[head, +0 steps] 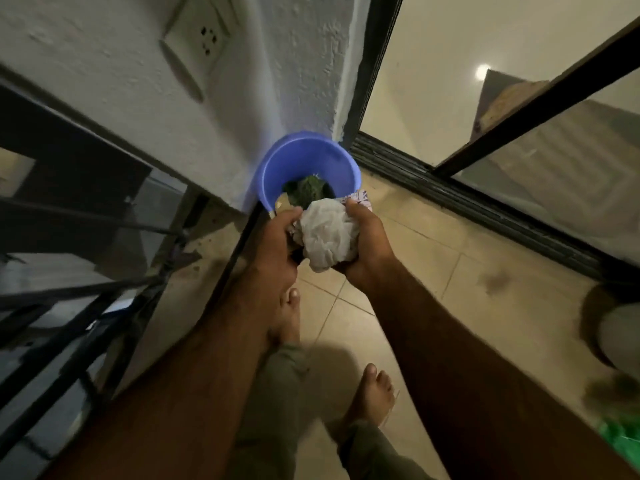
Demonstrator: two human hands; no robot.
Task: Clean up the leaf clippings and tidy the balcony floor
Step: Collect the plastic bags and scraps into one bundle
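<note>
Leaf clippings [306,190] are seen lying in the blue bucket [294,161], set on the floor tiles [450,271] against the wall corner [311,81]. A crumpled white cloth [327,233] is held over its near rim, clasped by left grip [277,237] and right grip [367,244]. Railing [86,289] is noted left, door track [450,188] right

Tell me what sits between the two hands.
A crumpled white cloth, gripped by the left hand and right hand, in the head view.

The left hand [278,239] comes in from seven o'clock, the right hand [369,245] from five o'clock; they meet at centre, fingers curled round one bunched cloth [327,239].
</note>
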